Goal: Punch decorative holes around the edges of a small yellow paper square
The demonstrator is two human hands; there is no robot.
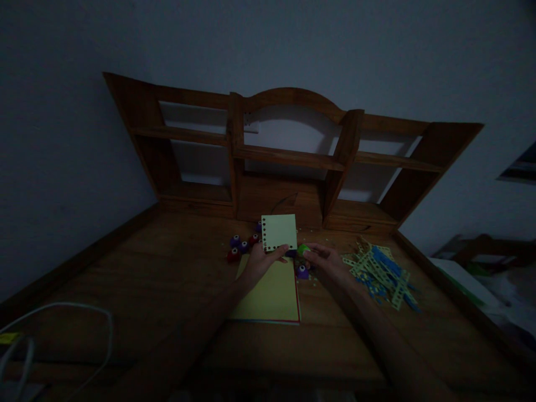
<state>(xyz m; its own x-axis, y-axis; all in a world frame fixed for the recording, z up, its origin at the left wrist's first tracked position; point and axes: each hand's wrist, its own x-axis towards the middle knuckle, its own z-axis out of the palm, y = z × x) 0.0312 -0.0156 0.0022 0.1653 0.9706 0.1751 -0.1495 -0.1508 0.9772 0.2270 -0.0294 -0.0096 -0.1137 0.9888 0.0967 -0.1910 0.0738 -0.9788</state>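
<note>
My left hand [264,261] is closed on a square of pale yellow paper [280,230], thumb on its lower edge. Small shaped holes run down the paper's left side and along its bottom. My right hand [329,261] grips a small green craft punch [304,249] just right of the paper. Below the punch sits a purple craft punch [302,272]. Several purple and red punches, among them a red one [233,255], stand left of my left hand. A stack of coloured paper [268,296], yellow on top, lies under my left hand.
A heap of pale punched strips and blue pieces [383,273] lies on the wooden desk [146,279] at the right. Tiny paper bits are scattered near the punches. A wooden shelf unit [288,159] rises behind. A white cable [109,329] loops at the lower left.
</note>
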